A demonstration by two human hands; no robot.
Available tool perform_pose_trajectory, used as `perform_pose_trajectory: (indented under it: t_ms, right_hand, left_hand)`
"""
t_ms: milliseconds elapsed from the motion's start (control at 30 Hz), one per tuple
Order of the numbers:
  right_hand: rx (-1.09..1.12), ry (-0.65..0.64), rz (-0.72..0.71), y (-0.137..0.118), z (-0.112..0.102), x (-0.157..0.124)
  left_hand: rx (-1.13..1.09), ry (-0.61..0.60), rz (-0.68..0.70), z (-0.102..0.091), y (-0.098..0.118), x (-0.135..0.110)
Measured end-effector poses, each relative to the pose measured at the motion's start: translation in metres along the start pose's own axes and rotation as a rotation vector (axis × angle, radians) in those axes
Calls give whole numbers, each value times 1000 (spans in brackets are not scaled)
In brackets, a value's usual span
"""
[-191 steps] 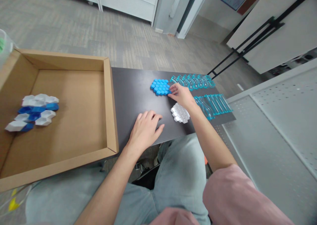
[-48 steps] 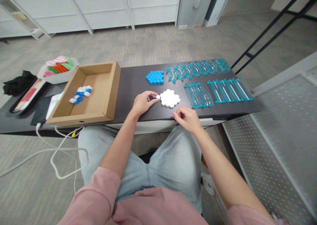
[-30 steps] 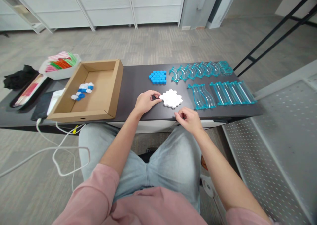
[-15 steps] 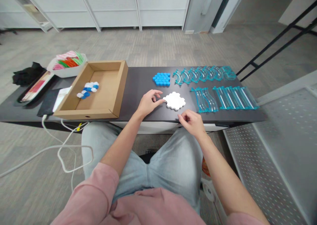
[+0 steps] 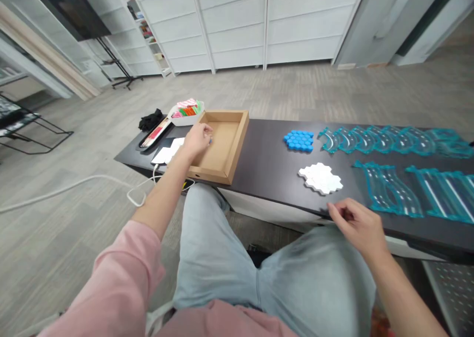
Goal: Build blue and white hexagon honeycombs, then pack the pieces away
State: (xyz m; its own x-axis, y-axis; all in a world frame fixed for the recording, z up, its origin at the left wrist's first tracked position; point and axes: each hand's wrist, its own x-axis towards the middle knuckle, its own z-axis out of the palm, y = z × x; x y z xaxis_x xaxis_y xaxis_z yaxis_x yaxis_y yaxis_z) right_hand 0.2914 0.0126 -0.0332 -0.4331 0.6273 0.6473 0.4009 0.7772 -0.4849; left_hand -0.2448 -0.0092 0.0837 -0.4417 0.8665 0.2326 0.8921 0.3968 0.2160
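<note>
With the white hexagon cluster point(image 5: 321, 179) on the dark table point(image 5: 262, 154) as the clock's centre, the left hand point(image 5: 196, 140) is between nine and ten o'clock, over the cardboard box point(image 5: 237, 151), its fingers bent. A small blue bit point(image 5: 211, 141) shows beside them; I cannot tell if they touch it. The blue hexagon cluster point(image 5: 298, 141) lies at eleven, the teal curved pieces point(image 5: 383, 142) at two. The right hand point(image 5: 358, 223), loosely curled, is between four and five.
</note>
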Motion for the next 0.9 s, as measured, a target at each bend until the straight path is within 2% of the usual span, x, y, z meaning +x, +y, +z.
perform_pose_trajectory:
  t_ms: [67,133,367,667,900]
  right_hand:
    - [-14,5,0,0,0,1]
    - [-27,5,5,-1,0,1]
    - [-70,2,36,-3,-1,0]
    - [-78,27,16,-1,2,1]
    - [-36,27,3,-2,2,2]
  left_hand:
    - [158,-156,-31,3,-16,10]
    - [212,-208,-37,9,-21,13]
    - [250,-216,-62,21,-21,8]
    - [186,-199,-15,15,-27,-4]
    - [73,-137,-55,7,-27,-6]
